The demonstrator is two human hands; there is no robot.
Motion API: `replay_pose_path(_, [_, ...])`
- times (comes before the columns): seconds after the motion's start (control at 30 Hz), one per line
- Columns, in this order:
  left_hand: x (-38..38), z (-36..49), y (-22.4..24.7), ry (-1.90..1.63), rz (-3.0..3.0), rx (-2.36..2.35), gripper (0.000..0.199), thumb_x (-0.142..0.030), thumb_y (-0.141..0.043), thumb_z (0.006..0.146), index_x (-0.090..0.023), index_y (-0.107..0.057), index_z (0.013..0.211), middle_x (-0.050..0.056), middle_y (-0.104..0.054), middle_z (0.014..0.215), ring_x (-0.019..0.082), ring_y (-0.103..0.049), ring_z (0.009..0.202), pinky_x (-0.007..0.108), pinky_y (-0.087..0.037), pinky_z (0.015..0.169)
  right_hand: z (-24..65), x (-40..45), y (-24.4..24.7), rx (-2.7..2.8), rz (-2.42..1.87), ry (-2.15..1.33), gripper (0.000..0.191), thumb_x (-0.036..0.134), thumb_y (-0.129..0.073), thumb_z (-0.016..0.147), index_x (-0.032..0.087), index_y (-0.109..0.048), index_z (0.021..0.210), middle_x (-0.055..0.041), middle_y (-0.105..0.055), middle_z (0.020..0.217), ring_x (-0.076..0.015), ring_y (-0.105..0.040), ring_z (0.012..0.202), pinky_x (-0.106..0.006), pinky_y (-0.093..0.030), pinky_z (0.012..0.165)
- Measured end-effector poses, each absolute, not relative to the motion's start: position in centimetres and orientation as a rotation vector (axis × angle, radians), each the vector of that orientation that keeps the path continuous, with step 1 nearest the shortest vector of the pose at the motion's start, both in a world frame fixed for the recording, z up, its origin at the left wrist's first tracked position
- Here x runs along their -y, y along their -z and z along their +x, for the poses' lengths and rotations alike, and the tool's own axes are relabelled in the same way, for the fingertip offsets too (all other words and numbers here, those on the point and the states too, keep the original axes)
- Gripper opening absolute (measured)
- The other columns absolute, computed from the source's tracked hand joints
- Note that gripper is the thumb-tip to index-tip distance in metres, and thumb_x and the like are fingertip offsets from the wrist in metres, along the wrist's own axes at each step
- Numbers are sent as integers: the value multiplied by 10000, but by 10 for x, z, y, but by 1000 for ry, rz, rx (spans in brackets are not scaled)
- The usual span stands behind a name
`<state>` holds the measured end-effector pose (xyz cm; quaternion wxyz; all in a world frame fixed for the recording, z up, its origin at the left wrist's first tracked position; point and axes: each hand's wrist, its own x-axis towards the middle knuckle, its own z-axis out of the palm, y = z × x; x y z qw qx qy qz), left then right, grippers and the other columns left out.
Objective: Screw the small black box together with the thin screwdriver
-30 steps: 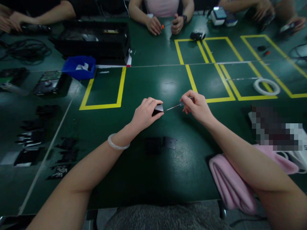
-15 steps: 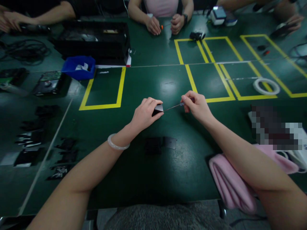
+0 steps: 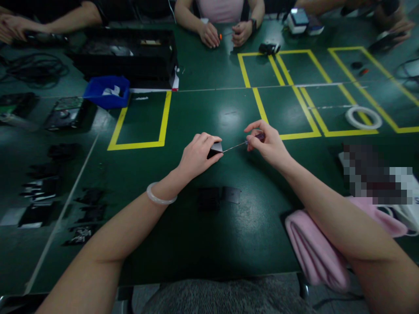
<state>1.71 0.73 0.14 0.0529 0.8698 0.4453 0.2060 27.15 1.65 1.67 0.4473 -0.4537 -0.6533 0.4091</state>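
My left hand (image 3: 200,153) is closed around a small black part with a grey face (image 3: 215,150), steadying it over the green table (image 3: 176,244). In my right hand (image 3: 264,141) is a screwdriver (image 3: 260,138), its handle pinched between thumb and fingers with the index finger raised. The thin shaft points left, and its tip meets the near right edge of the black part. Most of the part's far side is hidden by my left fingers. Two flat dark pieces, a black one (image 3: 208,199) and a greyer one (image 3: 231,195), lie nearer to me.
Several black parts (image 3: 91,196) lie at the left. A blue bin (image 3: 109,92) stands by a large black case (image 3: 131,56). A roll of white tape (image 3: 363,118) and a pink cloth (image 3: 316,244) are at the right. Co-workers' hands (image 3: 209,35) rest across the table.
My right fingers have shifted on the screwdriver: the index finger has lifted and more of the handle shows. My left hand and the black part stay in place.
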Motion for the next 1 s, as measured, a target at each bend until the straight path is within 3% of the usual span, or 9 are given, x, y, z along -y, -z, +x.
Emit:
replay_pose_path(0.2, [-8, 17, 1, -629, 2649, -1356, 350, -315, -692, 981, -185, -593, 1290, 109, -663, 1216, 292, -598, 1134, 421, -531, 961, 269, -17, -12, 1599, -1119, -978, 160, 351, -672, 940, 239, -576, 879, 74, -525, 512, -130, -562, 479, -298, -434, 549])
replay_pose_path(0.53, [-8, 16, 0, -647, 2662, -1348, 341, -311, -689, 983, -186, -593, 1285, 102, -664, 1215, 284, -603, 1138, 408, -529, 960, 270, -16, -17, 1615, -1127, -968, 156, 214, -697, 852, 232, -560, 925, 50, -611, 670, -131, -616, 540, -302, -468, 585])
replay_pose_path(0.73, [-7, 17, -1, -631, 2655, -1359, 341, -311, -692, 979, -185, -595, 1280, 102, -665, 1215, 286, -602, 1130, 409, -532, 957, 269, -15, -18, 1618, -1172, -960, 177, 315, -652, 927, 231, -565, 799, 47, -559, 530, -129, -538, 479, -300, -403, 541])
replay_pose_path(1.0, [-7, 17, -2, -624, 2631, -1362, 350, -316, -699, 970, -205, -587, 1283, 101, -660, 1216, 289, -597, 1137, 419, -531, 959, 271, -16, -20, 1641, -1129, -998, 155, 278, -690, 880, 254, -568, 973, 54, -600, 621, -143, -593, 549, -310, -441, 584])
